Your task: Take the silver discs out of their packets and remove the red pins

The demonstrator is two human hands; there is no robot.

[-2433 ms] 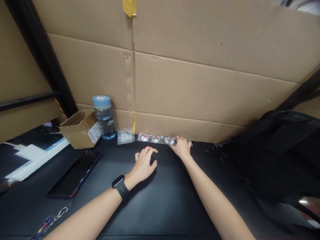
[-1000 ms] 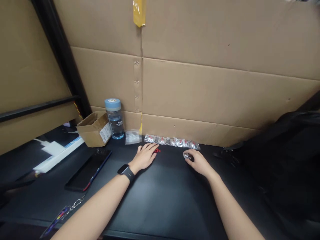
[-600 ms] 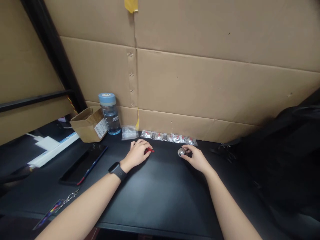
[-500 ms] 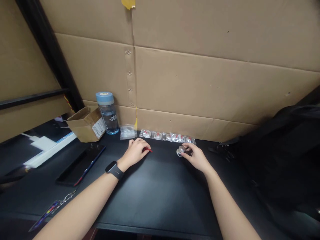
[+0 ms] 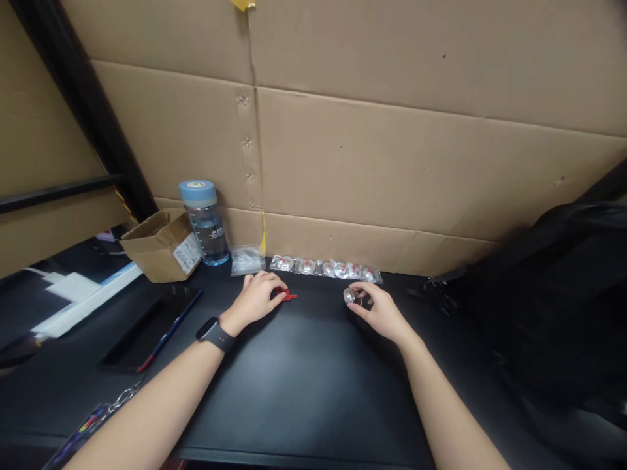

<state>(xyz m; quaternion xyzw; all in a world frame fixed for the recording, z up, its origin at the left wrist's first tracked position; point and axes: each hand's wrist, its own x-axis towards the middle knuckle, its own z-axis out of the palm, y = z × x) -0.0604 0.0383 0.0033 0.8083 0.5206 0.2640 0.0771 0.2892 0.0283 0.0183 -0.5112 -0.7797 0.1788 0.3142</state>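
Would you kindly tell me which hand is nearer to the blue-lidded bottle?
The left hand: it lies in front of the bottle and to its right; the right hand is much farther right.

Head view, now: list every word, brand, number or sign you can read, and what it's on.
"AQUA": on the bottle.
Smaller print beneath it: too small to read.
White label on the cardboard box: too blurred to read.
Round sticker on the blue lid: unreadable.
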